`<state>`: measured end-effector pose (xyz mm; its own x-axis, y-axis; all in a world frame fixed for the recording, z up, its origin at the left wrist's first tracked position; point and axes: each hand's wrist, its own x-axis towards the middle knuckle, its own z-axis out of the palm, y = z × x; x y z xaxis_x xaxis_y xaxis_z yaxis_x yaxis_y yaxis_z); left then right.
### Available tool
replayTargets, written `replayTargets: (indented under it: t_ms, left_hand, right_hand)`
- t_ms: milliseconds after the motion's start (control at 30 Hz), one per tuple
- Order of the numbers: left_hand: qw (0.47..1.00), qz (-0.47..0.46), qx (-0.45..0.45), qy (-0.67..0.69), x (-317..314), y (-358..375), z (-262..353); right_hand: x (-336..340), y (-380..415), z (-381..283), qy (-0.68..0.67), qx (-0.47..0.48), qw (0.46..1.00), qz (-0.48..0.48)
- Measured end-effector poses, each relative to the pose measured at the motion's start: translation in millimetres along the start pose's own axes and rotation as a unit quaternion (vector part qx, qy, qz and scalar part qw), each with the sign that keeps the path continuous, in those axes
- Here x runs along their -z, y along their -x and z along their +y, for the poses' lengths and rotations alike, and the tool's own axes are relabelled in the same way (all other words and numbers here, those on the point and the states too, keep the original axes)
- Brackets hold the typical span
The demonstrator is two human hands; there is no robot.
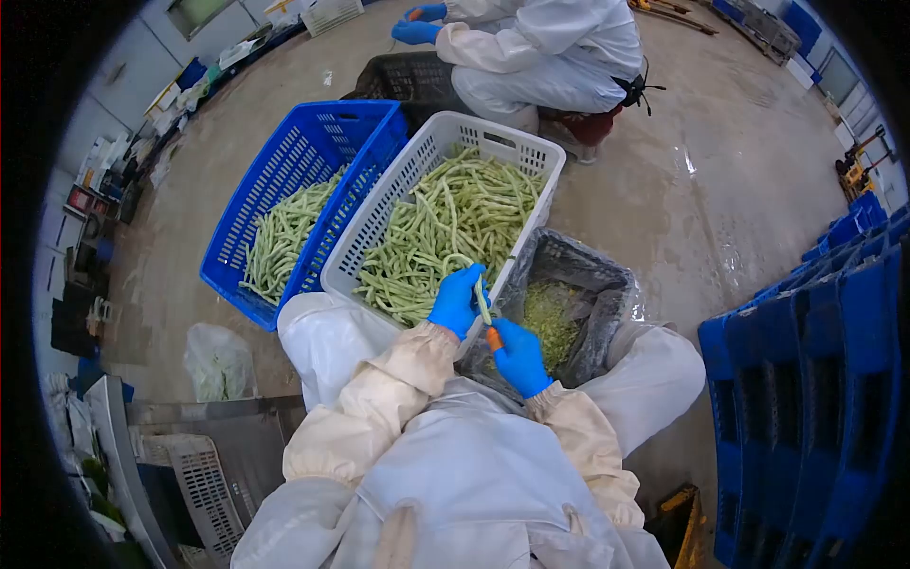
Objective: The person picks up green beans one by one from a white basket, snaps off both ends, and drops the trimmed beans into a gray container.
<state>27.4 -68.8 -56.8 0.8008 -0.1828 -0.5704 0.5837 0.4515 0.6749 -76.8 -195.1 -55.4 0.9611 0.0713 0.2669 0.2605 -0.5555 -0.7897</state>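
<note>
In a blue glove, my left hand [457, 302] is closed around a pale green bean [482, 302], which points down toward my other hand. My right hand [520, 357], also gloved in blue, has its fingers closed at the lower end of that bean. An orange cover [494, 339] shows at its fingertips. Just beyond my left hand is a white crate [547, 156] heaped with long green beans [455, 213]. Beneath and beside my right hand stands a bin lined with a dark plastic bag [607, 275], holding small green scraps [550, 322].
A blue crate [242, 213] with more beans adjoins the white one on the left. Ahead, a co-worker [550, 57] in white with blue gloves sits by a dark crate [403, 81]. Stacked blue pallets [806, 398] stand at right; a clear plastic bag [220, 362] lies at left.
</note>
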Motion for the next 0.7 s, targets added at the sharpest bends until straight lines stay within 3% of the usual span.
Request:
replayTargets:
  t_ms: [33, 100, 433, 500, 533, 600, 633, 700]
  left_hand:
    - [1.000, 0.002, -0.001, 0.000, -0.6, -0.2, -0.7]
    - [0.999, 0.014, -0.037, -0.005, -4.0, 0.2, -1.2]
    - [0.988, 0.050, -0.120, -0.081, -29.2, 11.3, -1.2]
    - [0.962, 0.063, -0.155, -0.217, -32.2, 13.7, 0.0]
    - [0.962, 0.062, -0.154, -0.218, -32.4, 12.7, -0.6]
    - [0.901, -0.024, -0.286, -0.325, -32.6, 12.5, -0.5]
    - [0.901, -0.025, -0.285, -0.326, -30.5, 12.6, 2.6]
    - [0.878, -0.146, -0.210, -0.405, -21.4, 17.3, 15.7]
  right_hand:
    - [-1.5, -0.2, -2.0, -0.001, 0.000, 1.000, -0.001]
    - [-3.1, 0.1, -4.9, -0.158, -0.056, 0.986, 0.008]
    - [-6.8, 0.8, -3.3, -0.103, -0.038, 0.994, 0.030]
    - [-4.5, 0.9, -4.2, -0.013, -0.010, 1.000, 0.024]
    - [-2.4, 0.4, -5.6, -0.013, -0.012, 1.000, 0.025]
    - [1.9, 0.4, -8.4, 0.045, 0.062, 0.997, -0.006]
    - [0.9, 1.0, -7.3, 0.046, 0.060, 0.997, -0.006]
    - [-5.2, 2.1, -2.1, -0.027, 0.064, 0.994, 0.079]
